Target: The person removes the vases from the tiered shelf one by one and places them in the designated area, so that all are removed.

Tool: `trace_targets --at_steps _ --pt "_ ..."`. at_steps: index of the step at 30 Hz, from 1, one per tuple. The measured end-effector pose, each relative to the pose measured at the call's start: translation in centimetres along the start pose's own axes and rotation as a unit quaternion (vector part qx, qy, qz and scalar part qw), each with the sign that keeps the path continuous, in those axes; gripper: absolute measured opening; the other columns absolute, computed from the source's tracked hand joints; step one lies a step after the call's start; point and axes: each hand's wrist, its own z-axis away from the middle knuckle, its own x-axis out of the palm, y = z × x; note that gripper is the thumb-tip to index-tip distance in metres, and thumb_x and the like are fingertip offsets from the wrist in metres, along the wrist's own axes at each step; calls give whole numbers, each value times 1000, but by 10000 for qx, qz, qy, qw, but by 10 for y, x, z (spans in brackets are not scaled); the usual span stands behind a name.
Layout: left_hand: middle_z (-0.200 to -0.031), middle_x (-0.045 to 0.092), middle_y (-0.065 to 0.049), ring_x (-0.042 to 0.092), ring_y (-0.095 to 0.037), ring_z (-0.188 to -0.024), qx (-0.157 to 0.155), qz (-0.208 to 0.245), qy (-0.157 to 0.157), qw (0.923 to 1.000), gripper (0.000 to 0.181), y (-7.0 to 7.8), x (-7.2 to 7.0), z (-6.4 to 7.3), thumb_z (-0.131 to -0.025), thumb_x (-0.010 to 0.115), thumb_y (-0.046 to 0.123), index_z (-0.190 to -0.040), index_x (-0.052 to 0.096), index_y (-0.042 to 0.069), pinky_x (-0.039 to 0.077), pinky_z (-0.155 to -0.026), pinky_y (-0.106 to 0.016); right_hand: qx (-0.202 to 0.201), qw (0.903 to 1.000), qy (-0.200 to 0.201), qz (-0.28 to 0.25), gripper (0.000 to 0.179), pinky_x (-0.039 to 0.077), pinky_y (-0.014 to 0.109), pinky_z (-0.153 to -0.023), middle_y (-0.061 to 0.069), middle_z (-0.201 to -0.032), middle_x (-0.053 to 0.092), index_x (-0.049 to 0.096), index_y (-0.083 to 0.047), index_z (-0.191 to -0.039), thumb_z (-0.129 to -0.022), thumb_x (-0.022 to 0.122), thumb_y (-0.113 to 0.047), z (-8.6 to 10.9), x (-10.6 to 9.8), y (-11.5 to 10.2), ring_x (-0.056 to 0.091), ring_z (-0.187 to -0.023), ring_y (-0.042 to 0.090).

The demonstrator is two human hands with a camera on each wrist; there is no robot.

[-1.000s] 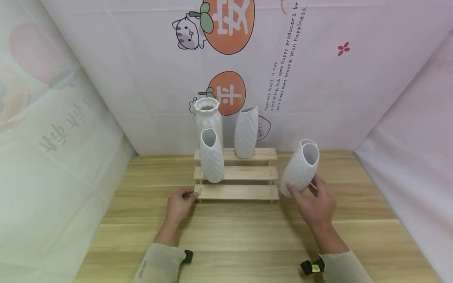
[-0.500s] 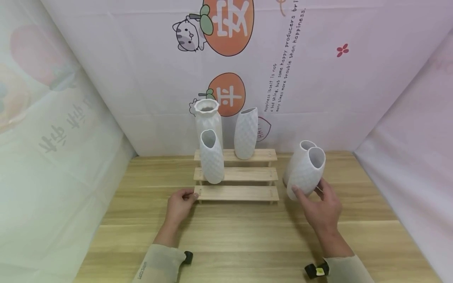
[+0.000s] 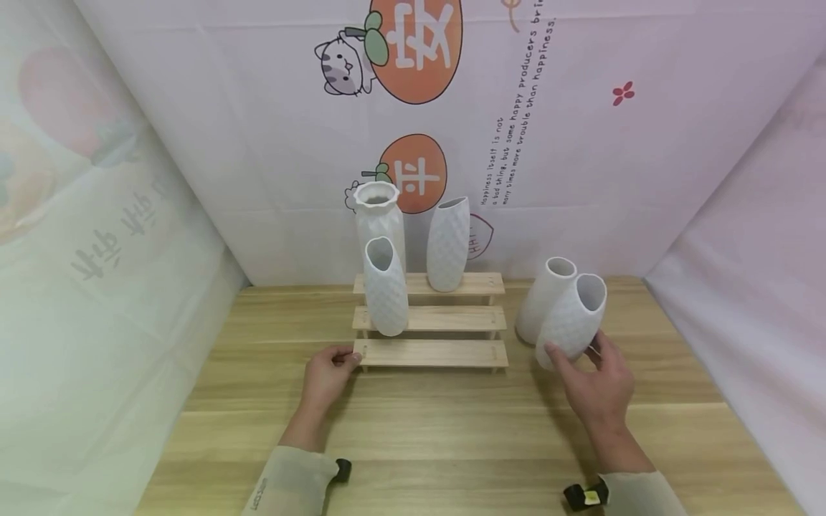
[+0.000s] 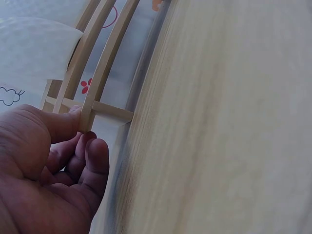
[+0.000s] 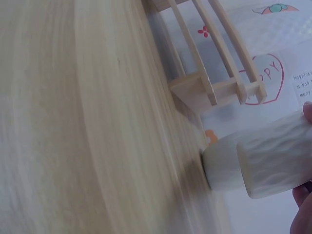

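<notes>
My left hand pinches the left front corner of a three-step wooden stand; in the left wrist view the thumb lies on top of the lowest slat. Over on the right, my right hand grips a white textured vase low on its body, thumb on the near side. That vase tilts to the right, and its base is raised off the table in the right wrist view. Close behind it stands a second white vase, partly hidden. The stand's lowest step bears nothing.
A white vase with a slanted mouth stands at the left of the middle step. Behind it is a taller vase with a scalloped rim. Another white vase stands on the top step. A printed cloth hangs behind the table.
My right hand has carried its vase rightward and slightly toward me, so more of the vase behind it shows. The left hand and the stand have stayed put.
</notes>
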Motion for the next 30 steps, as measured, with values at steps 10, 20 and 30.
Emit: trace_targets --at_steps 10,20,30 --pt "-99 74 -4 68 -21 -92 -21 8 -48 10000 31 -2 0 -1 -97 76 28 -116 75 3 58 -83 -39 462 9989 2 110 65 53 11 -85 14 -118 73 71 -1 -127 -69 98 -15 1 -3 12 61 -97 -14" --pt "-100 75 -4 68 -21 -93 22 -61 -45 10000 32 0 -2 0 -97 76 28 -117 74 3 58 -83 -39 576 9981 18 226 64 52 9 -82 17 -116 72 70 0 -126 -70 98 -14 -2 -4 25 58 -95 -16" --pt "-102 74 -4 68 -21 -94 21 27 -106 9999 32 -1 -3 0 -97 76 28 -117 74 3 58 -84 -39 816 9955 -87 467 66 51 9 -82 13 -118 72 69 -2 -128 -73 97 -22 -9 -3 33 54 -95 -17"
